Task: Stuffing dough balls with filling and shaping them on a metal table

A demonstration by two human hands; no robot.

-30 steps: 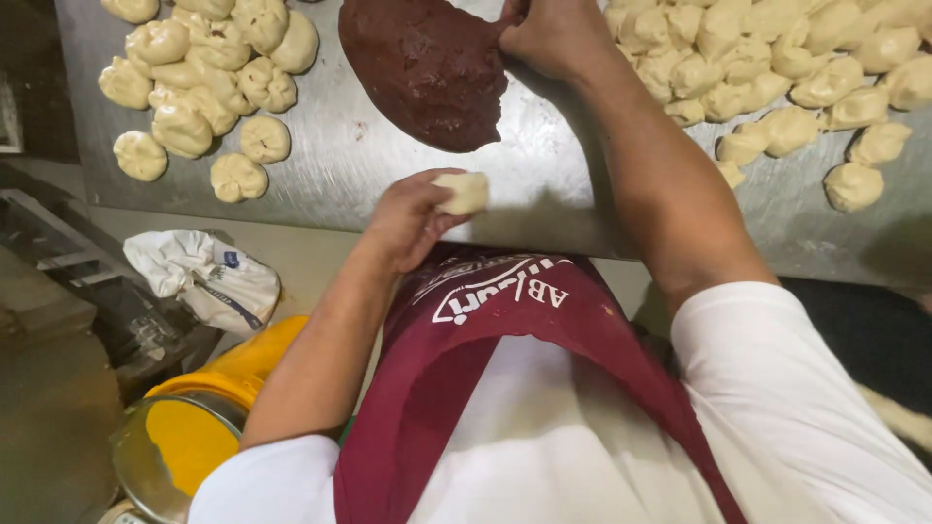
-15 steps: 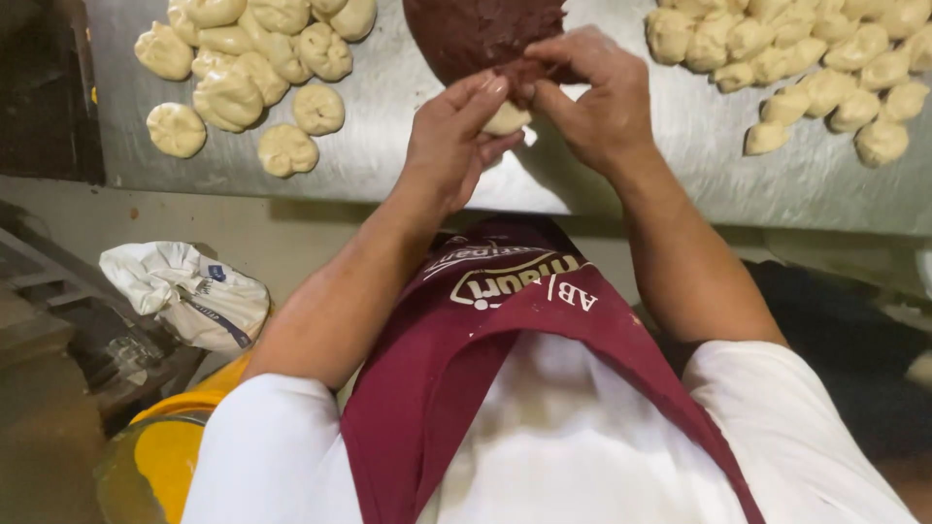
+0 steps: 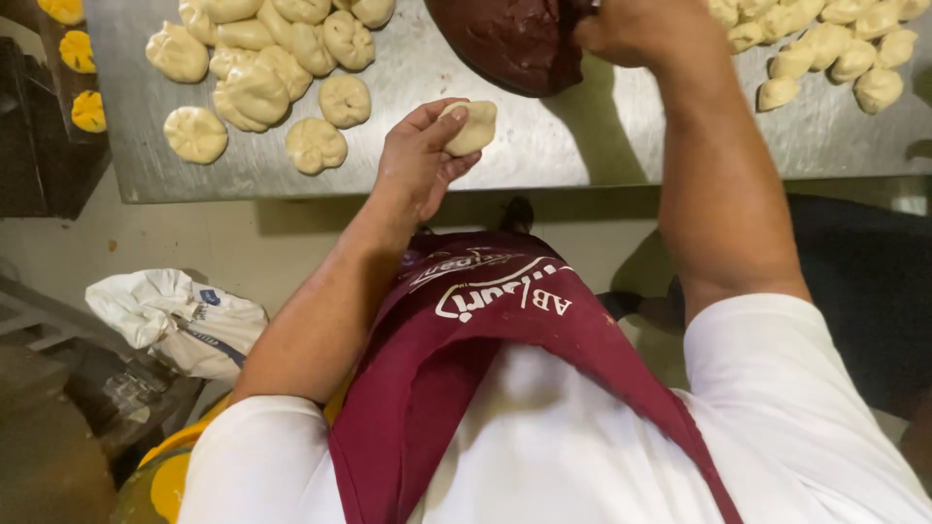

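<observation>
Steel surface ran across the top of the frame, its near edge toward the person. White shirt and maroon apron filled the lower middle. Dark reddish-brown filling mass sat at top centre on the surface, cut off by the upper edge. Pile of pale dough pieces lay upper left, several touching, two or three set apart nearer the edge. Second cluster of dough pieces lay upper right. White crumpled bag was on the floor at lower left, yellow container at bottom left, partly hidden by the arm. Three yellow pieces sat at far upper left, off the surface.

Right hand was at top centre-right, clenched at the right edge of the filling mass; what it gripped could not be told, fingers partly out of frame. Left hand was in the centre, just over the near edge of the surface, fingers curled and grasping a dough piece between thumb and fingertips. The dough piece was a short oval, long axis tilted from lower left to upper right of the frame, upper end pointing toward the filling mass, held clear of the surface and well apart from both dough groups.
</observation>
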